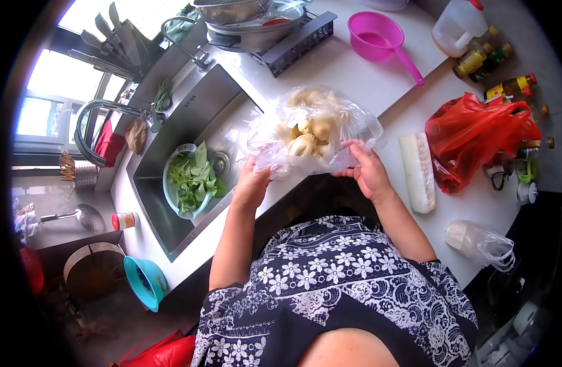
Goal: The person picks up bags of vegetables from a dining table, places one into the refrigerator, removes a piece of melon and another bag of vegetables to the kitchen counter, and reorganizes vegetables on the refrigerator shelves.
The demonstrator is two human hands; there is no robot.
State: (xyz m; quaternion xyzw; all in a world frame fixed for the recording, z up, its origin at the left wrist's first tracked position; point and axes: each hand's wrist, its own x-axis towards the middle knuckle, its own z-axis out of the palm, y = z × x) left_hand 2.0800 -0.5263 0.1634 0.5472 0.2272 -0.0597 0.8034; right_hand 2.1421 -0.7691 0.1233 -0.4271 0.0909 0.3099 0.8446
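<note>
A clear plastic bag (360,125) of pale, rounded pieces that look like mushrooms (314,131) is held up between my hands, over the counter's edge beside the sink. My left hand (252,183) grips its lower left edge, the fingers mostly hidden by the plastic. At the lower right edge, my right hand (364,168) pinches the plastic with thumb and fingers. The bag's mouth seems spread, and the pieces show in the middle. Left of the bag, a light blue basin (171,171) with green leaves (198,177) sits in the steel sink (147,192).
A pink ladle-shaped scoop (379,37) lies at the back. On the right are a white, long cut vegetable (417,174), a red plastic bag (470,140), several bottles (473,61) and a small clear bag (476,241). A faucet (88,122) arches over the sink's left side.
</note>
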